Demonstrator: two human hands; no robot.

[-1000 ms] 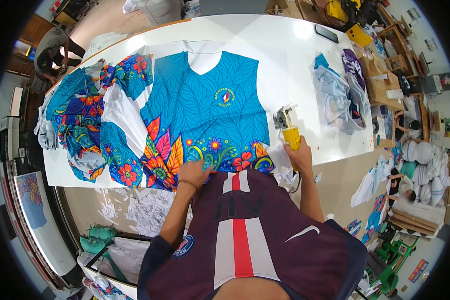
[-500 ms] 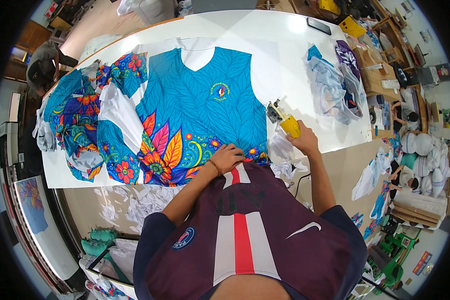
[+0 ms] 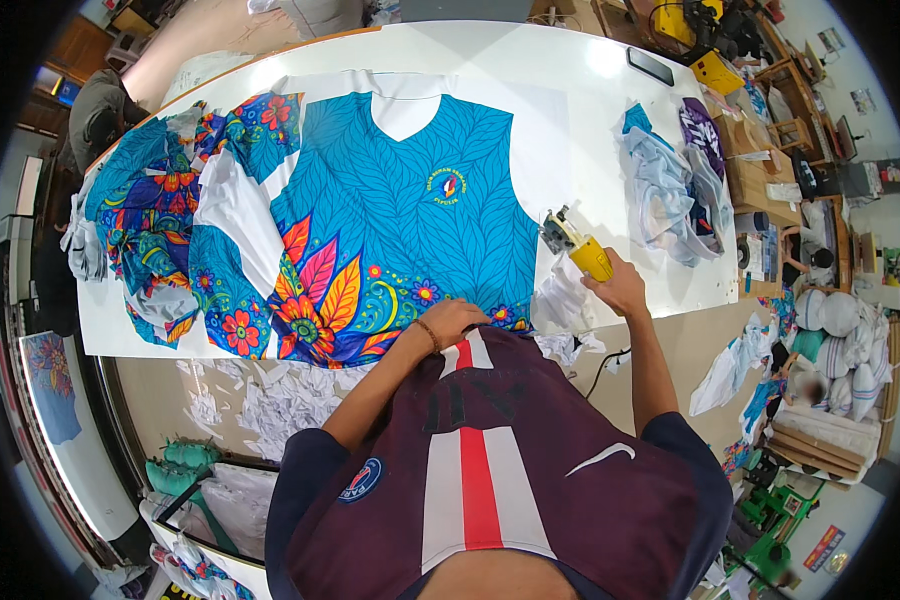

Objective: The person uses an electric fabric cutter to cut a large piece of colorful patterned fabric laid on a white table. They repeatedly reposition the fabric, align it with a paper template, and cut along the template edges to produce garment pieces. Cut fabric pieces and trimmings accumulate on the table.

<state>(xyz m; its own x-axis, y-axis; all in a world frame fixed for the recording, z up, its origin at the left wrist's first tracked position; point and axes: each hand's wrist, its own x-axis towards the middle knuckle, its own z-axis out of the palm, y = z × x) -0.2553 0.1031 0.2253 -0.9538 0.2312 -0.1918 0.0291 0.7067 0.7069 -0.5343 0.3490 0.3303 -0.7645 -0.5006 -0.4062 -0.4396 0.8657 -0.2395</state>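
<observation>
My right hand (image 3: 620, 284) is wrapped round the yellow body of an electric cloth cutter (image 3: 588, 256). Its metal head stands beside the right edge of a blue leaf-patterned jersey panel (image 3: 410, 200), just below the armhole curve. Bright flowers run along the panel's lower part, and white cloth borders its neck and right armhole. My left hand (image 3: 455, 320) lies on the panel's bottom edge at the table front, fingers stretched over the cloth and partly hidden by it and my shirt. Crumpled white offcuts (image 3: 562, 298) lie just under the cutter.
Overlapping printed pieces (image 3: 170, 220) cover the left of the white table (image 3: 570, 60). At the right lies a pale cloth heap (image 3: 665, 190); a phone (image 3: 650, 66) rests at the back. White scraps (image 3: 280, 410) litter the floor. A person (image 3: 100, 115) bends at the far left.
The view has tilted slightly. The cutter and my right hand have shifted little beside the panel's right edge. My left hand stays at the bottom edge. The person at far left has bent differently.
</observation>
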